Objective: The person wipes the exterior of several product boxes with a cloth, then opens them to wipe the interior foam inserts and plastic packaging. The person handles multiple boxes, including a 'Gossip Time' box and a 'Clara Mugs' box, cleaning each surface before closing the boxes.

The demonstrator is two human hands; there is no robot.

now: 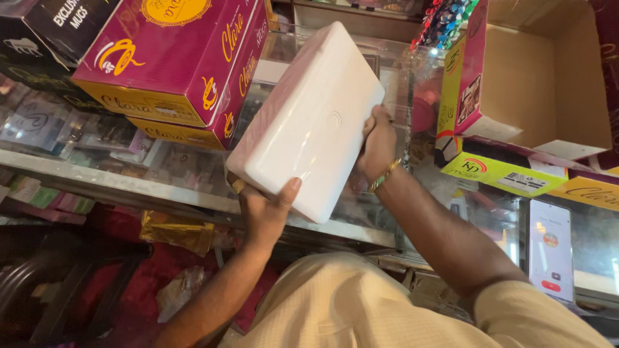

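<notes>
The block (309, 122) was plain white with a faint pink sheen along one edge. The boxes (174, 58) were magenta with yellow bands and gold curly lettering. The open carton (548, 84) was brown inside, pink and lime-yellow outside. The sleeve (361, 303) was beige.

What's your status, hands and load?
Left hand and right hand both grip the white rectangular foam block, tilted above the glass counter. Stacked magenta cardboard boxes close at left; open cardboard box at right.
</notes>
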